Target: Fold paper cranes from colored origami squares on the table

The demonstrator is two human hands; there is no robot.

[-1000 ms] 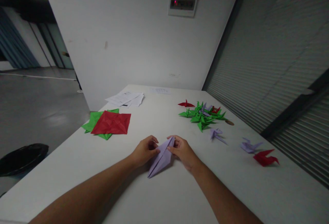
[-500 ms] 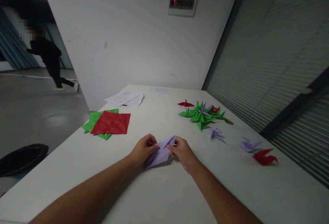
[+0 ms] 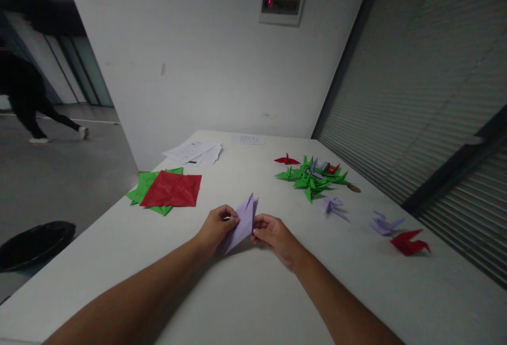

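A half-folded lilac paper piece (image 3: pixel 242 223) stands tilted on the white table (image 3: pixel 245 302), its pointed tips up. My left hand (image 3: pixel 216 227) pinches its left edge with closed fingers. My right hand (image 3: pixel 275 236) pinches its right edge, fingers closed too. Both hands rest near the middle of the table, close together around the paper.
A red sheet (image 3: pixel 172 189) lies on green sheets (image 3: pixel 144 184) at the left. White papers (image 3: pixel 194 152) lie farther back. A heap of green cranes (image 3: pixel 311 178), two lilac cranes (image 3: pixel 335 206) and a red crane (image 3: pixel 407 242) sit at the right. A person (image 3: pixel 27 96) walks at far left; black bin (image 3: pixel 34 244) below.
The lilac piece has been turned up from lying flat to standing with its tips up, and both hands shifted slightly left. The person in the background has walked further left.
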